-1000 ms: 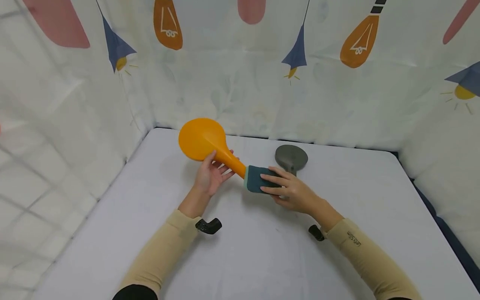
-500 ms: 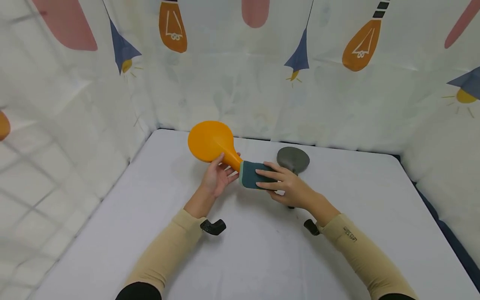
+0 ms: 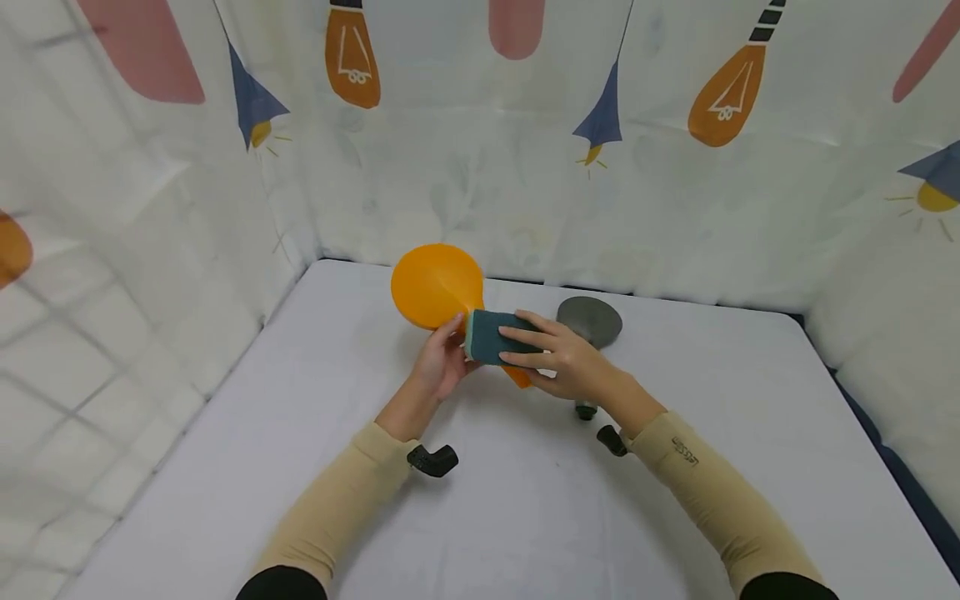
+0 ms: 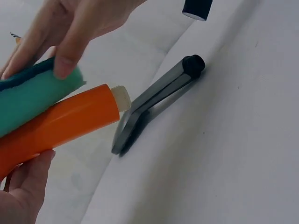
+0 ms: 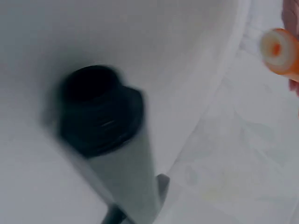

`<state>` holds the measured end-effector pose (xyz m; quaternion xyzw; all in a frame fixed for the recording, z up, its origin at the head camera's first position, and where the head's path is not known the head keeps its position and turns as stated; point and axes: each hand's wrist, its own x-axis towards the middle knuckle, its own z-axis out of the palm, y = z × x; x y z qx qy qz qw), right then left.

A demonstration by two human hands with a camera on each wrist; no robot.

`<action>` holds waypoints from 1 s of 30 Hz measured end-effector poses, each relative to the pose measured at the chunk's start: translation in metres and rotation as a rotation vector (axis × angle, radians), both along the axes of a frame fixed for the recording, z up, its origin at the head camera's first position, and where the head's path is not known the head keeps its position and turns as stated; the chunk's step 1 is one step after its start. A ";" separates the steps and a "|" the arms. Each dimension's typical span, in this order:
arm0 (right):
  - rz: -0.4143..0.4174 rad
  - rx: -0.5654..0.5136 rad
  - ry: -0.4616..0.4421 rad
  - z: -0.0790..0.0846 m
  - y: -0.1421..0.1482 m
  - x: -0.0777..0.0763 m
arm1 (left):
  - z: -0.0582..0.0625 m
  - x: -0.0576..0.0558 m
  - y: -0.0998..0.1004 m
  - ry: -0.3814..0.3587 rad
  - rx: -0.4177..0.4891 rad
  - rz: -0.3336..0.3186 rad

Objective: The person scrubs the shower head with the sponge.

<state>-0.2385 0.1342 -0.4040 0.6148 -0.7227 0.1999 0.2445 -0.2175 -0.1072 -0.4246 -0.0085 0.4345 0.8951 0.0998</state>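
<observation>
An orange shower head (image 3: 437, 285) is held up off the table, tilted, its round head to the far left. My left hand (image 3: 442, 363) grips its handle (image 4: 70, 119) from below near the neck. In the left wrist view the handle ends in a pale threaded tip (image 4: 122, 98). My right hand (image 3: 558, 357) holds a sponge (image 3: 491, 337), dark teal on one side and light green on the other, lying along the top of the handle and hiding much of it. The green side faces the orange surface.
A grey shower head (image 3: 590, 322) lies on the white table (image 3: 480, 500) behind my right hand, its black threaded end (image 4: 194, 65) toward me; it looms blurred in the right wrist view. A white printed curtain (image 3: 480, 167) encloses the table.
The sponge in my right hand has slid leftward and up the handle from its end toward the head, uncovering the handle's tip. The orange shower head has shifted slightly right.
</observation>
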 end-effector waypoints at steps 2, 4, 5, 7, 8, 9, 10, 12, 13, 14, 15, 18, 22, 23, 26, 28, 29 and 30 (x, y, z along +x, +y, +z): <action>0.033 0.024 0.030 -0.003 0.005 0.004 | 0.001 0.000 -0.004 -0.006 0.010 0.003; 0.061 0.053 0.057 -0.006 0.012 0.010 | 0.003 0.000 -0.009 -0.002 0.029 -0.002; 0.070 0.070 0.070 -0.007 0.015 0.013 | 0.004 0.000 -0.011 0.009 0.039 -0.006; 0.072 0.098 0.087 -0.007 0.020 0.017 | 0.005 -0.001 -0.014 0.032 0.055 -0.012; 0.070 0.103 0.090 -0.006 0.021 0.018 | 0.005 -0.001 -0.015 0.040 0.062 -0.014; 0.066 0.103 0.090 -0.004 0.020 0.018 | 0.005 -0.001 -0.015 0.052 0.071 -0.017; 0.061 0.100 0.084 -0.002 0.019 0.017 | 0.005 -0.001 -0.014 0.053 0.081 -0.021; 0.043 0.072 0.051 0.004 0.015 0.013 | 0.004 0.000 -0.012 0.053 0.082 -0.043; 0.033 0.050 0.023 0.006 0.012 0.011 | 0.004 0.000 -0.011 0.050 0.079 -0.055; 0.023 0.027 -0.008 0.009 0.009 0.009 | 0.004 0.001 -0.009 0.048 0.077 -0.067; 0.016 0.003 -0.040 0.011 0.006 0.007 | 0.003 0.001 -0.007 0.045 0.074 -0.077; -0.003 -0.049 -0.124 0.014 0.002 0.004 | 0.003 0.002 -0.004 0.040 0.063 -0.085; 0.009 -0.042 -0.144 0.009 0.008 0.009 | 0.003 0.003 -0.006 0.034 0.106 -0.034; 0.018 -0.028 -0.133 0.006 0.011 0.011 | 0.003 0.004 -0.007 0.034 0.126 -0.018; 0.041 0.016 -0.084 -0.003 0.018 0.019 | 0.003 0.004 -0.011 0.043 0.195 0.018; 0.049 0.042 -0.052 -0.006 0.021 0.023 | 0.002 0.004 -0.012 0.055 0.227 0.030; 0.050 0.051 -0.041 -0.007 0.021 0.024 | 0.002 0.004 -0.012 0.060 0.238 0.033; 0.049 0.060 -0.031 -0.007 0.021 0.025 | 0.002 0.004 -0.012 0.066 0.243 0.034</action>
